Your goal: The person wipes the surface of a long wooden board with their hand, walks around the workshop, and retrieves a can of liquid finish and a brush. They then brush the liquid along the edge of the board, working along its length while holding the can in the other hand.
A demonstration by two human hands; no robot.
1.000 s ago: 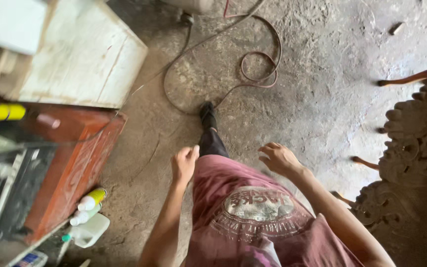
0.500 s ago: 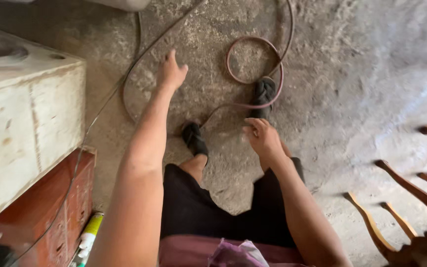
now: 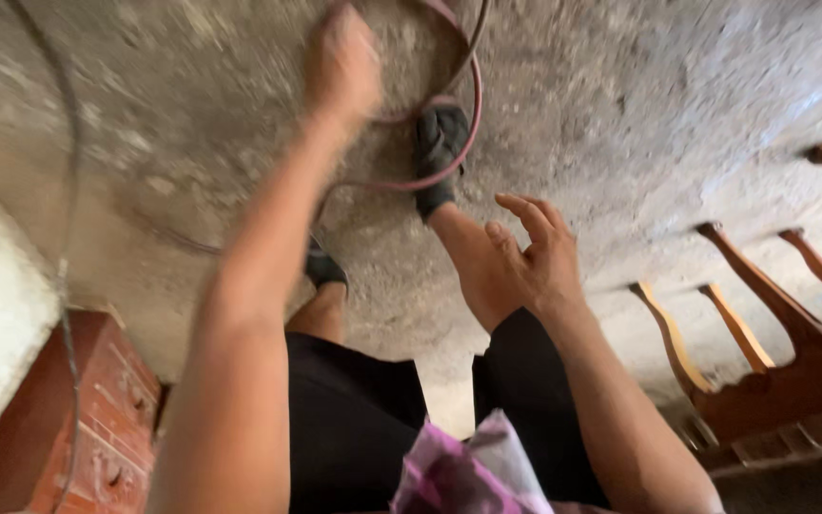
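Two bare hands (image 3: 535, 252) (looped reddish hose (image 3: 459, 143))

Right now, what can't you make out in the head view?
- Left hand: motion-blurred; cannot tell whether it touches the red hose.
- Red hose: its loop is cut off by the top edge.
- Left shoe: mostly hidden behind the left forearm.
- Wooden furniture legs: cut off by the right edge, so the whole piece is unclear.
- Right hand: open and empty.
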